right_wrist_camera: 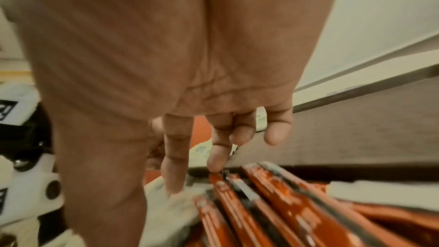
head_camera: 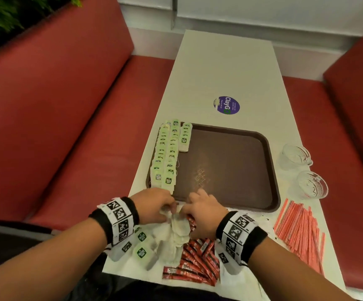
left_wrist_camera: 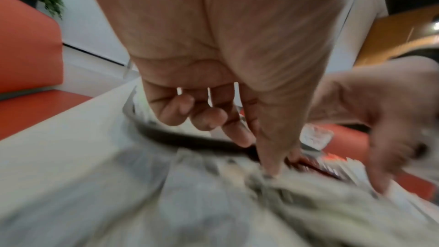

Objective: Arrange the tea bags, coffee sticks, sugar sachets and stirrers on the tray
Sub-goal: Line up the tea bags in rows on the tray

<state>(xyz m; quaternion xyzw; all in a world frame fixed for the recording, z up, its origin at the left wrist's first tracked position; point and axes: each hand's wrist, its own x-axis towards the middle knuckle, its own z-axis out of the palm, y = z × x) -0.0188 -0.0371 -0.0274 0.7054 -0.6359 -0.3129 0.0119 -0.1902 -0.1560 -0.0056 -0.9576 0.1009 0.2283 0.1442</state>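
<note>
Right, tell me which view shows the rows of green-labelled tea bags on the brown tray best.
The head view: the rows of green-labelled tea bags lie sharp along the brown plastic tray's left side. The left wrist view shows only blur behind the left hand. The right wrist view shows a few between the right hand's fingers.

Even, soft indoor light fills the head view, with a pale sheen at the middle of the dark brown plastic tray point(head_camera: 230, 166) and only faint shadows. Straight edges bow toward the frame's borders. The left wrist view is heavily smeared by motion in its lower half. The right wrist view is dimmer, with a warm orange cast, and soft throughout.
</note>
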